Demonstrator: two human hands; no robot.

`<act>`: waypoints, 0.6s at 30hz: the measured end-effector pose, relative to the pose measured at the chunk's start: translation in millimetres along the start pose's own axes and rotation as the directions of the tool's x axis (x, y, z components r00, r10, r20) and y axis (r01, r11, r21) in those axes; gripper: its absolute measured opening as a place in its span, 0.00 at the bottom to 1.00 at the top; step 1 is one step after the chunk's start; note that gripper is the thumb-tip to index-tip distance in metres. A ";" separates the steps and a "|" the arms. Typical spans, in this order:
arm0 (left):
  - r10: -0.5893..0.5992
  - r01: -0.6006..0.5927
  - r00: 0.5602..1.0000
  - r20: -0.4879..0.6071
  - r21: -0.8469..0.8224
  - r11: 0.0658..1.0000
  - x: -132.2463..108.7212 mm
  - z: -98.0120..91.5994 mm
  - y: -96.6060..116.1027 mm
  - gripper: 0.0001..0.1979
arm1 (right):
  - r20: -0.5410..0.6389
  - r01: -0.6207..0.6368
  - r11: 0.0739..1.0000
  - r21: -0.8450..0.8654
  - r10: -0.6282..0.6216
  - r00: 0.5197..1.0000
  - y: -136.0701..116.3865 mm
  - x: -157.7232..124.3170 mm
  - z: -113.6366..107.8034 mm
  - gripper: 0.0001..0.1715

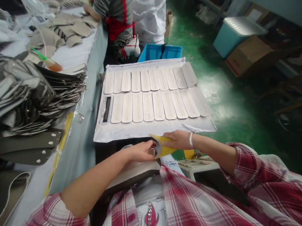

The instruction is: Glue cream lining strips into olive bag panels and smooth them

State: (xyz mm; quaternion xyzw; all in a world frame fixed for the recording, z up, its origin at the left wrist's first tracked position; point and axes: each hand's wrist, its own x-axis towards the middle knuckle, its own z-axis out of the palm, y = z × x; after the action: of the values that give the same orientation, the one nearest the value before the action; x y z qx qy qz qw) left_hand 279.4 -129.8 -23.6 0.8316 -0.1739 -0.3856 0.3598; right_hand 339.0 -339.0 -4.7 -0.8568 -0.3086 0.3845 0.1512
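Observation:
My right hand, with a silver bangle at its wrist, is closed around a bent yellow sheet. The sheet's left end curls and shows a pale grey inner side. At that curled end my left hand has its fingers bent in and pressed together; what is between them is hidden. Beneath the left forearm a pale panel with a dark edge lies across my lap. Just beyond both hands is a white-covered board, bearing two rows of pale, round-cornered strips.
On the left, a covered table carries stacked grey-and-white cut pieces and dark panels. A co-worker in a red apron stands beyond. Behind the board is a blue crate; boxes stand right on the green floor.

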 end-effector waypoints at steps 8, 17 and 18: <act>-0.006 0.003 1.000 -0.026 -0.134 0.991 4.9 3.5 -5.6 0.22 | -0.242 -0.030 0.861 -0.508 -0.109 0.964 -12.1 11.2 15.6 0.24; 0.036 -0.029 0.999 0.015 -0.330 0.943 6.8 5.0 -18.3 0.23 | -0.318 -0.095 0.939 -0.332 -0.016 0.948 -22.2 17.7 44.9 0.22; 0.075 -0.051 0.996 0.049 -0.380 0.924 4.7 3.2 -19.7 0.23 | -0.328 -0.102 0.945 -0.312 -0.007 0.945 -23.4 17.1 48.5 0.22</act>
State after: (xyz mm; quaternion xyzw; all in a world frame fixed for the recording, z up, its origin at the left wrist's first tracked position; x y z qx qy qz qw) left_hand 280.2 -120.6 -41.9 0.7282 -0.1342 -0.4261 0.5198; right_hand 301.6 -309.1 -34.7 -0.9286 -0.3175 0.1859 0.0473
